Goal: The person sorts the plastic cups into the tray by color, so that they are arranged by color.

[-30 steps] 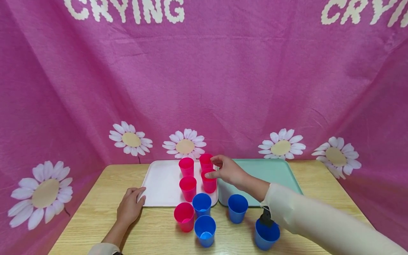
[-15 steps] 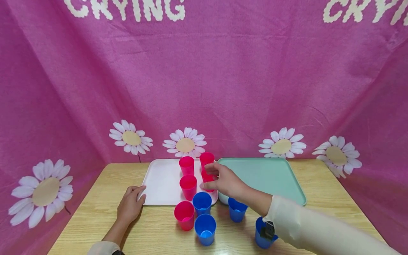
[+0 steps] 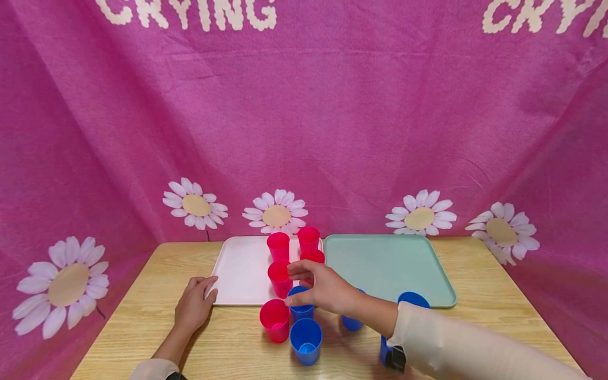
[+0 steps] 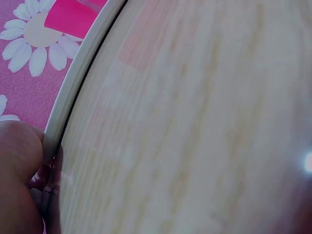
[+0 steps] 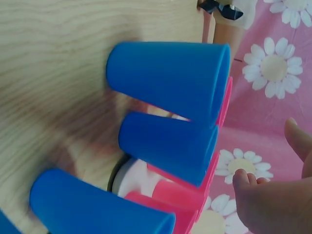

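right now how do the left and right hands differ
The left hand touches the white tray; the right hand hangs in the air. The left hand lies left of the pink cups; the right hand partly hides a blue cup in the head view. Both are bare.

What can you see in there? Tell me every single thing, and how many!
Cloth backdrop: 1, magenta, behind the table
Daisies: 5 in the head view, white with yellowish centres, printed on the cloth
Lettering: 2 pieces, cream, at the top
Table: 1, light wood, under the trays
White tray: 1, white, left
Green tray: 1, pale green, right
Pink tumblers: 5, pink, four on the white tray, one in front
Blue tumblers: 5, blue, four in front of the trays, one partly hidden, right
Sleeves: 2, cream, on the arms
Left hand: 1, at the white tray's edge
Right hand: 1, above the tumblers
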`<state>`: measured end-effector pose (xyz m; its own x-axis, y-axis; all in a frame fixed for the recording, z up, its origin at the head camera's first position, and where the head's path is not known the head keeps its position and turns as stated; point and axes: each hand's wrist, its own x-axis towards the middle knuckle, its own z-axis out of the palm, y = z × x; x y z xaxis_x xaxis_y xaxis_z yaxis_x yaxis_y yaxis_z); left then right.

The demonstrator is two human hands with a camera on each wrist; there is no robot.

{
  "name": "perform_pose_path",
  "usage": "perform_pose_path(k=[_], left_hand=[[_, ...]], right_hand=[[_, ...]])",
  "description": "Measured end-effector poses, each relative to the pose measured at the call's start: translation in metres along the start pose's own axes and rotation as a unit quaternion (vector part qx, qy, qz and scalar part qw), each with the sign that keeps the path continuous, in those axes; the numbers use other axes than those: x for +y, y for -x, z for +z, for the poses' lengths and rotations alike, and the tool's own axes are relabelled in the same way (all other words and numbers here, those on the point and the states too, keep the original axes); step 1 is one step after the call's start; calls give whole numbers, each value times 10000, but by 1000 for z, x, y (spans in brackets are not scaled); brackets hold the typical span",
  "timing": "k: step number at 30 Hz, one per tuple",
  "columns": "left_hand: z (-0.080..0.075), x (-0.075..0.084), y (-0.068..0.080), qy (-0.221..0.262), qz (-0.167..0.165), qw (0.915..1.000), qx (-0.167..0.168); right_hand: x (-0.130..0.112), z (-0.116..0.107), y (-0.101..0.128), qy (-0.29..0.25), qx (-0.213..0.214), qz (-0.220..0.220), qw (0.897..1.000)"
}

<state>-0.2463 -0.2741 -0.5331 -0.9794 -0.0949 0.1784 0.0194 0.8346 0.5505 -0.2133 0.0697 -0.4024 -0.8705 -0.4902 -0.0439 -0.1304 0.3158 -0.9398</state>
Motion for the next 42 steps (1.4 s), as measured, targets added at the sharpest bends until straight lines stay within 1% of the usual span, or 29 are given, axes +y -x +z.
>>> perform_pose_path(k=[5, 9, 13, 20, 26, 33, 42], left_hand=[[-1, 1, 0, 7, 34, 10000, 7], [-2, 3, 1, 36, 7, 10000, -48], [-2, 4, 0, 62, -6, 9999, -99], [-1, 1, -1, 55, -31, 9999, -83], [1, 0, -1, 71, -50, 9999, -72], [0, 1, 0, 90, -28, 9999, -80], [2, -1, -1, 103, -71, 9999, -53]], right_hand=[[3, 9, -1, -55, -194, -27, 9998], [4, 17, -2, 21, -210, -17, 9998], [3, 24, -3, 191, -226, 76, 9995], [3, 34, -6, 746, -214, -213, 9968], [4, 42, -9, 979, -242, -161, 9948], [4, 48, -13, 1609, -263, -167, 9865], [0, 54, -15, 2097, -281, -205, 9771]])
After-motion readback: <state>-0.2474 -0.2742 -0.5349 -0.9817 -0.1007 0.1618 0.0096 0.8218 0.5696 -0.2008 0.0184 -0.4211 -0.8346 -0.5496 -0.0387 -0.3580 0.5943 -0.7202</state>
